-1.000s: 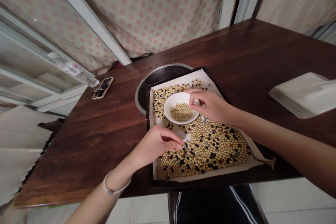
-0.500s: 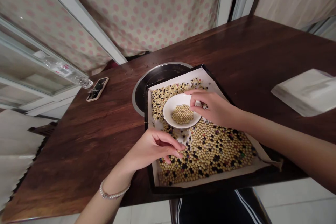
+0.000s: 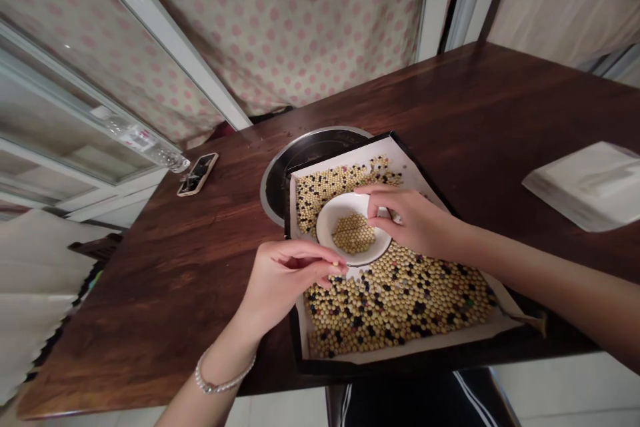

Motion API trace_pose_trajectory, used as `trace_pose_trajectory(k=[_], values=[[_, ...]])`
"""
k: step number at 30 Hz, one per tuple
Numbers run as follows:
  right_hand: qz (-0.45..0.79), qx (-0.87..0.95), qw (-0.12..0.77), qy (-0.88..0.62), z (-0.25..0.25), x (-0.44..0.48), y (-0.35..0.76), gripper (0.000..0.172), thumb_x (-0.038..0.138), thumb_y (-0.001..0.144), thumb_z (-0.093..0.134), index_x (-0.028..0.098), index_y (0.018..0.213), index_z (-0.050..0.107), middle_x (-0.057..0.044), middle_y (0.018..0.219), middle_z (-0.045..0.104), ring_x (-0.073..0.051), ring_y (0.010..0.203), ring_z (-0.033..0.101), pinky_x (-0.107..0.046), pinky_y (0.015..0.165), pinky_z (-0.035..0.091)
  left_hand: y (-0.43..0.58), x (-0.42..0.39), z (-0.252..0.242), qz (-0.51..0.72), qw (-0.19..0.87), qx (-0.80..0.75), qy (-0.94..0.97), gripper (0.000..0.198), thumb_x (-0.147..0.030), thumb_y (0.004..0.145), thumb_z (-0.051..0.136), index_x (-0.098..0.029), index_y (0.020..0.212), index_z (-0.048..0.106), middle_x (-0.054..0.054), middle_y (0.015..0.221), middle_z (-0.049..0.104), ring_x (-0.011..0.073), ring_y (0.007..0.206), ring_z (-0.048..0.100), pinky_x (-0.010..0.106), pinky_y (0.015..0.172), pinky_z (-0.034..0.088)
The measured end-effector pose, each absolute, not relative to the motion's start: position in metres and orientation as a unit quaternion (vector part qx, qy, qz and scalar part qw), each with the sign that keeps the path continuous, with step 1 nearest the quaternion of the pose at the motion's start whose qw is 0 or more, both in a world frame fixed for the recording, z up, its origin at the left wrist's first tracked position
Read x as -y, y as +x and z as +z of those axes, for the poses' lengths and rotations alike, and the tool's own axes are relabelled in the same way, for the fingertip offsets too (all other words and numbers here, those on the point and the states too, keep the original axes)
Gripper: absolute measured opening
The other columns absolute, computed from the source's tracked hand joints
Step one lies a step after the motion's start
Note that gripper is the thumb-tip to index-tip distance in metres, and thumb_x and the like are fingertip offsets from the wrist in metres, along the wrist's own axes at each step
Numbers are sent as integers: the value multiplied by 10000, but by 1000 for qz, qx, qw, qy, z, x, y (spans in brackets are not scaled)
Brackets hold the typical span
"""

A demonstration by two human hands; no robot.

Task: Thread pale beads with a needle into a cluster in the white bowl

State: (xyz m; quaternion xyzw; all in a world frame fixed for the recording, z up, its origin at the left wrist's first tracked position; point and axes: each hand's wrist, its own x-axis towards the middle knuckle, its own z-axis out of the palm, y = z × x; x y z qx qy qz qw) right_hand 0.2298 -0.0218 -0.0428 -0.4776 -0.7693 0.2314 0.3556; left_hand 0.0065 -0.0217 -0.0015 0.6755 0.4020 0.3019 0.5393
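Observation:
My left hand (image 3: 287, 280) is closed in a pinch with a small pale yellow bead (image 3: 336, 263) at its fingertips, just by the near left rim of a white bowl (image 3: 327, 220). Inside the bowl lies a heap of yellow beads (image 3: 353, 233). My right hand (image 3: 407, 217) grips the bowl's right side, some fingers curled over the rim into it. Under the bowl, a dark tray (image 3: 420, 167) lined with pale paper holds a spread of yellow and black beads (image 3: 400, 300), with a few coloured ones among them.
A round black plate (image 3: 280, 180) with a silver rim is partly under the tray. At the left are a phone (image 3: 197, 175) and a clear plastic bottle (image 3: 145, 140). A white packet (image 3: 585, 183) lies on the right of the dark wooden table (image 3: 165, 293).
My left hand has risen from over the tray's beads to the bowl's near rim, still pinched. My right hand stays at the bowl. A thin dark line in the bowl no longer shows clearly.

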Motion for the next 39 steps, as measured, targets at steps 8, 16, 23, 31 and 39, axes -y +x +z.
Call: trace_pose_trajectory(k=[8, 16, 23, 31, 39], values=[[197, 756, 375, -499, -46, 23, 227, 107, 124, 788, 501, 185, 703, 477, -85, 1089, 606, -154, 778, 609, -307, 687, 459, 19, 9, -6, 354, 280, -415, 790, 84, -191, 725, 695, -253, 770, 728, -11, 752, 737, 131, 594, 680, 240, 568, 581], [223, 708, 435, -509, -44, 21, 226, 63, 146, 810, 503, 183, 761, 515, -73, 941, 643, -190, 872, 606, -327, 749, 474, 19, -3, -21, 360, 287, -399, 793, 52, -202, 724, 699, -239, 754, 721, -6, 733, 729, 130, 610, 667, 247, 592, 568], [161, 718, 507, -450, -34, 31, 226, 64, 136, 835, 513, 187, 826, 550, -36, 822, 628, -149, 769, 595, -288, 700, 473, 14, -2, -21, 429, 307, -420, 738, 91, -164, 691, 715, -249, 719, 727, -21, 707, 725, 126, 620, 669, 242, 598, 580], [111, 782, 463, -402, -31, 41, 224, 132, 84, 827, 498, 208, 854, 536, -45, 813, 625, -171, 768, 583, -318, 695, 459, 6, -1, -24, 456, 276, -450, 717, 117, -163, 701, 705, -275, 727, 729, -22, 769, 729, 135, 697, 675, 279, 678, 588], [156, 773, 436, -434, -32, 36, 225, 100, 125, 843, 494, 214, 847, 541, -28, 765, 605, -157, 723, 573, -301, 673, 461, 1, -11, -28, 430, 457, -477, 615, 96, -185, 703, 704, -208, 791, 731, 22, 683, 727, 126, 593, 671, 239, 608, 583]])
